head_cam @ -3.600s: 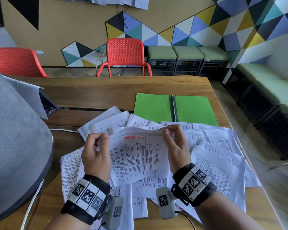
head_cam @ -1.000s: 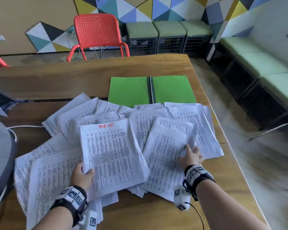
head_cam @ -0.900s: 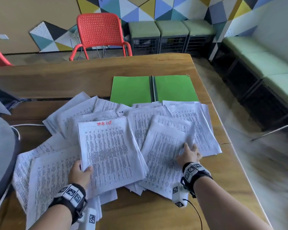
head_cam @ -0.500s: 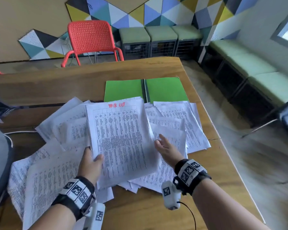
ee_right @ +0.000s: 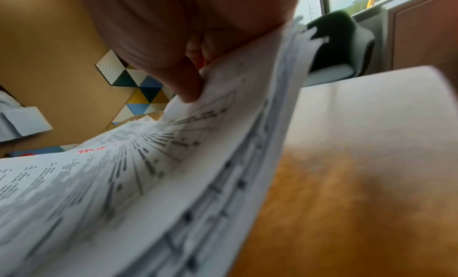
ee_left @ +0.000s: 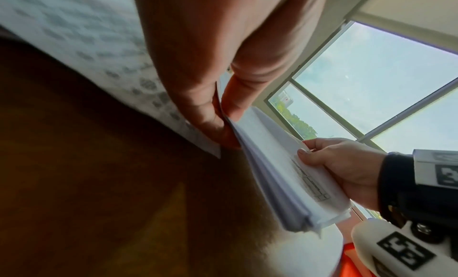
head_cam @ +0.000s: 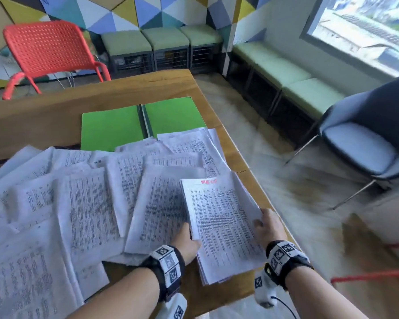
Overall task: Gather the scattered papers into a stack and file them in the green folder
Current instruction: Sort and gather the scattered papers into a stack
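A gathered stack of printed papers (head_cam: 221,229), its top sheet headed in red, is held at the table's right front. My left hand (head_cam: 189,240) pinches its left edge, thumb against fingers in the left wrist view (ee_left: 223,124). My right hand (head_cam: 266,224) grips the stack (ee_left: 292,175) on its right edge, thumb on top (ee_right: 188,85). Several more printed sheets (head_cam: 83,203) lie scattered and overlapping to the left. The green folder (head_cam: 143,123) lies open and flat behind them, its near edge partly covered by sheets.
The wooden table (head_cam: 55,107) ends just right of my right hand, with floor beyond. A red chair (head_cam: 48,49) stands at the far side, a dark blue chair (head_cam: 369,139) to the right, and green benches (head_cam: 283,72) along the walls.
The red-headed stack has moved from the middle of the pile to the table's right front. My right hand, which was flat on loose sheets, now grips its right edge. The view has turned right.
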The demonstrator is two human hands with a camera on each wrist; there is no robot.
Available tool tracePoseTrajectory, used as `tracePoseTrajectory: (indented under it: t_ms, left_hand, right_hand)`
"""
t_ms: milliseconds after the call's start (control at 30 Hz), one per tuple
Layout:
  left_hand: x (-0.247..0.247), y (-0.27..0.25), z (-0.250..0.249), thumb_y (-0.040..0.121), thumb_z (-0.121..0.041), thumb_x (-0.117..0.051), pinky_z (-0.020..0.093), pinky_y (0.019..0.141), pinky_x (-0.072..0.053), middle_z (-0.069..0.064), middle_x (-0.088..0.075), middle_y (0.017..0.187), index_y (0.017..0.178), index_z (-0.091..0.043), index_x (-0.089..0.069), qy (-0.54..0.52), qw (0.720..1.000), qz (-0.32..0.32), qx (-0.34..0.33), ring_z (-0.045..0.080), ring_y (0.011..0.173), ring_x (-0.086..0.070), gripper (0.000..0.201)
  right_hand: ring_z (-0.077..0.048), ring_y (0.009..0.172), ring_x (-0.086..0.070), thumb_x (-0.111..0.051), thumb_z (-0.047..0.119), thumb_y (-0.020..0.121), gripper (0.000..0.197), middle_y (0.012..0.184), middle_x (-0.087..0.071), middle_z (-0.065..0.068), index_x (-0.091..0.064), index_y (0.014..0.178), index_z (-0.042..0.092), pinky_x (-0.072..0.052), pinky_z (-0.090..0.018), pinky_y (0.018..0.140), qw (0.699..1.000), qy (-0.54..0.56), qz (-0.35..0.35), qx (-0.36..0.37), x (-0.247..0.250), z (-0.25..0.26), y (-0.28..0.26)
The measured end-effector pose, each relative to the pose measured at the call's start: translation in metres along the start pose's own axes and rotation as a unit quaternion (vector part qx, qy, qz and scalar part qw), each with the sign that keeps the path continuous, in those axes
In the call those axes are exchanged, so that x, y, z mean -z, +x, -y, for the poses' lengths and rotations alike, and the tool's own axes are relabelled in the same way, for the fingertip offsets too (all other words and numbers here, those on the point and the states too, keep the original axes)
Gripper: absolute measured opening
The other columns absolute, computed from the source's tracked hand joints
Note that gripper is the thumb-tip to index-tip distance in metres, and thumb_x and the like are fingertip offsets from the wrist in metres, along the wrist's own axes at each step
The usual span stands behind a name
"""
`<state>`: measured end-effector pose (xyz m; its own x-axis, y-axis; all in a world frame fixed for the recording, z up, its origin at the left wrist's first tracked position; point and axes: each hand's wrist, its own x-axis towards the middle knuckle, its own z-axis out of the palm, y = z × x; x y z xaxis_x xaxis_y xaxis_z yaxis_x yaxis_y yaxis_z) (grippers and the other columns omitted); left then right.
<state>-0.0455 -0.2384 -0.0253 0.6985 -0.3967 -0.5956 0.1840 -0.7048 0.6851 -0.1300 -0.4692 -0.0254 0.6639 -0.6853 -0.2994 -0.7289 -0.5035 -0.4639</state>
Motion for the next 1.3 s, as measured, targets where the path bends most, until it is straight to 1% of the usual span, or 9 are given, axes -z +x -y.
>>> tracePoseTrajectory:
  t_ms: [300,467,533,667,767,833,933,1067,1300]
  left_hand:
    - [-0.064,0.015,-0.034,0.093,-0.014,-0.039,0.037,0.068,-0.052,0.011,-0.059,0.094,0.125,-0.017,-0.035,0.006,0.998,-0.005,0.065,0.029,0.075,-0.059,0.032]
    - [-0.083,0.013,-0.045,0.096,-0.003,-0.039,0.032,0.094,-0.040,0.026,-0.034,0.149,0.152,-0.006,0.005,-0.022,0.996,-0.009,0.088,0.039,0.134,-0.041,0.072]
    - [-0.086,0.013,-0.056,0.099,-0.006,-0.039,0.027,0.097,-0.039,0.027,-0.033,0.149,0.152,-0.002,-0.004,-0.018,0.991,-0.030,0.128,0.042,0.137,-0.034,0.064]
    - [-0.084,0.005,-0.064,0.098,-0.008,-0.043,0.068,0.106,-0.021,0.023,-0.042,0.143,0.139,0.003,-0.042,0.425,0.902,0.054,0.057,0.048,0.135,-0.029,0.042]
    - [-0.082,0.010,-0.054,0.097,-0.012,-0.046,0.043,0.099,-0.044,0.021,-0.043,0.143,0.148,-0.001,-0.027,0.112,0.985,-0.010,0.130,0.033,0.116,-0.051,0.055]
    - [-0.081,0.011,-0.050,0.097,-0.007,-0.039,0.022,0.073,-0.041,0.025,-0.041,0.145,0.153,-0.010,0.006,-0.148,0.976,-0.065,0.145,0.023,0.096,-0.057,0.072]
    - [-0.072,0.011,-0.051,0.098,-0.008,-0.033,0.026,0.059,-0.047,0.018,-0.049,0.132,0.149,-0.016,0.021,-0.078,0.984,-0.046,0.152,0.018,0.075,-0.051,0.075]
    - [-0.041,0.007,-0.046,0.091,-0.008,-0.050,0.020,0.074,-0.050,0.011,-0.036,0.146,0.154,-0.015,-0.005,-0.012,0.997,-0.031,0.065,0.022,0.106,-0.056,0.078]
    - [0.055,-0.006,0.017,0.090,-0.006,-0.051,0.024,0.071,-0.048,0.006,-0.046,0.141,0.141,-0.015,-0.041,0.013,0.980,-0.194,0.050,0.011,0.090,-0.054,0.052]
  right_hand:
    - [-0.028,0.108,-0.056,-0.052,0.026,0.091,0.046,0.126,-0.040,-0.007,-0.046,0.137,0.028,-0.044,-0.035,0.099,0.998,-0.005,0.008,-0.060,0.021,-0.058,0.016]
    - [-0.030,0.108,-0.055,-0.048,0.021,0.092,0.040,0.122,-0.046,-0.010,-0.052,0.132,0.021,-0.045,-0.037,0.098,0.997,-0.004,0.012,-0.071,0.019,-0.066,0.023]
    - [-0.031,0.108,-0.056,-0.047,0.018,0.093,0.034,0.121,-0.054,-0.012,-0.055,0.127,0.016,-0.044,-0.036,0.094,0.998,-0.006,0.010,-0.061,0.016,-0.066,0.024]
    - [-0.028,0.095,-0.055,-0.044,0.017,0.094,0.025,0.109,-0.060,-0.010,-0.062,0.110,0.014,-0.043,-0.031,0.082,0.997,-0.024,-0.008,-0.068,0.015,-0.065,0.026]
    - [-0.024,0.084,-0.053,-0.041,0.018,0.090,0.023,0.092,-0.054,0.000,-0.063,0.096,0.019,-0.044,-0.030,0.073,0.995,-0.077,-0.004,-0.069,0.017,-0.061,0.026]
    - [-0.024,0.086,-0.052,-0.041,0.018,0.089,0.022,0.092,-0.051,-0.001,-0.062,0.094,0.020,-0.046,-0.031,0.073,0.993,-0.092,-0.005,-0.070,0.016,-0.058,0.024]
    - [-0.026,0.098,-0.047,-0.044,0.015,0.087,0.025,0.108,-0.050,-0.006,-0.056,0.107,0.021,-0.048,-0.038,0.082,0.991,-0.126,-0.032,-0.046,0.013,-0.049,0.020]
    - [-0.027,0.110,-0.045,-0.052,0.013,0.086,0.045,0.122,-0.048,-0.006,-0.048,0.130,0.019,-0.042,-0.041,0.094,0.988,-0.142,-0.058,0.033,0.006,-0.015,0.013]
    - [-0.030,0.097,-0.055,-0.062,0.013,0.085,0.028,0.105,-0.059,-0.010,-0.068,0.112,0.013,-0.050,-0.043,0.085,0.957,-0.048,0.050,0.282,-0.059,0.083,-0.017]
